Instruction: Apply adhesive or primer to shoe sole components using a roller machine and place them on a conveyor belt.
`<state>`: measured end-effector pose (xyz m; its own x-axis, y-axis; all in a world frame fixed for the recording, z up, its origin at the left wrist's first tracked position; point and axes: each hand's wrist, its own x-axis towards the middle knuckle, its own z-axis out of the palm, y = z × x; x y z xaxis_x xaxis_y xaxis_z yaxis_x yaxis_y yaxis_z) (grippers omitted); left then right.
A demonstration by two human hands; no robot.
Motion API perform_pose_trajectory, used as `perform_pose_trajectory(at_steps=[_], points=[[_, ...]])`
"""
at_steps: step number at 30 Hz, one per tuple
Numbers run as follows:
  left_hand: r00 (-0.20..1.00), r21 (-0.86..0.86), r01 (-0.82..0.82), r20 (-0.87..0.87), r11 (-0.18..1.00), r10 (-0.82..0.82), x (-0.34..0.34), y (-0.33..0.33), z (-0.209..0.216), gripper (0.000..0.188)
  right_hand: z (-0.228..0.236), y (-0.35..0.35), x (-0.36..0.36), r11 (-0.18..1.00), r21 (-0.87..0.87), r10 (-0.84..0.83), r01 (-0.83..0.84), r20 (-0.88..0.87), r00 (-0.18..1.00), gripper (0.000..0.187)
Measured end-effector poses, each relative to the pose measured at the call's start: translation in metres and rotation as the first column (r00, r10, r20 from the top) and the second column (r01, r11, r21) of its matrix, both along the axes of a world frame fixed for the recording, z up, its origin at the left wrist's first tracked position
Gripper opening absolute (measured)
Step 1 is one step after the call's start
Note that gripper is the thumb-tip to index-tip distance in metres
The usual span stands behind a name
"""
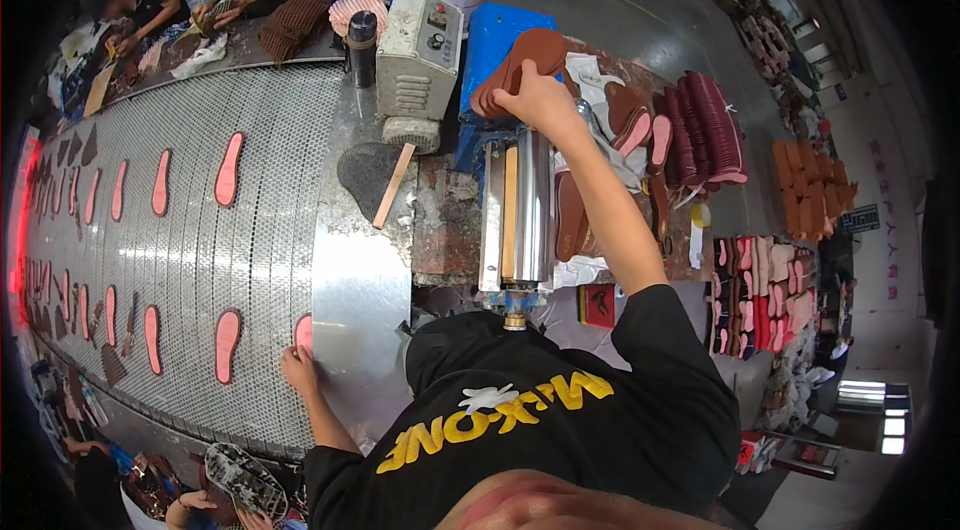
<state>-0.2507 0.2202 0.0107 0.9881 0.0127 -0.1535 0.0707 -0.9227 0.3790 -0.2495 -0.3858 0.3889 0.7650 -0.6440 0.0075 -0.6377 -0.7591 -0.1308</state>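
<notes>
My left hand (298, 370) is at the right end of a metal mesh conveyor belt (190, 265). Its bent fingers grip the end of a pink insole (304, 332) lying at the belt's edge beside a bare metal plate (362, 320). Stretched forward over a blue box-shaped machine part (487, 30), my right hand (540, 102) is closed on the near side of a fanned stack of brown insoles (515, 62). Below that hand stands a roller machine (535, 215) with shiny cylinders. More pink insoles with dark rims (229, 345) lie in two rows along the belt.
A grey control box (420, 50) and a dark flask (361, 48) stand beyond the metal plate. A wooden strip (394, 186) rests on dark mesh pieces. Bundled maroon insoles (705, 128) lie at the right. Other people work at far left and near left; a red light glows at the belt's far end.
</notes>
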Motion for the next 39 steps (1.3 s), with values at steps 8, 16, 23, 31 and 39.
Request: perform_pose_trajectory(at_steps=[8,16,23,31,39], points=[[0.996,-0.175,0.034,-0.07,0.984,-0.047,-0.007,-0.003,-0.018,0.034,0.013,-0.015,-0.082,0.934,-0.117,0.324,-0.339,0.678,0.659,0.04],[0.997,-0.016,-0.036,-0.067,0.999,0.035,0.018,-0.056,0.017,0.044,-0.055,-0.052,-0.261,0.631,0.722,-0.715,-0.283,0.683,0.148,0.025],[0.809,-0.535,0.485,-0.027,0.692,-0.587,0.055,-0.264,0.154,0.044,-0.134,-0.016,-0.305,0.634,0.767,-0.701,-0.097,0.623,0.347,0.019],[0.002,-0.375,0.922,0.263,-0.1,-0.965,0.007,-0.396,0.312,0.081,-0.119,0.045,-0.263,0.363,0.887,-0.714,-0.285,0.462,0.526,0.026],[0.137,-0.236,0.969,0.258,0.076,-0.956,0.036,-0.348,0.288,0.076,-0.282,0.098,-0.347,0.324,0.944,-0.666,0.055,0.186,0.722,0.021]])
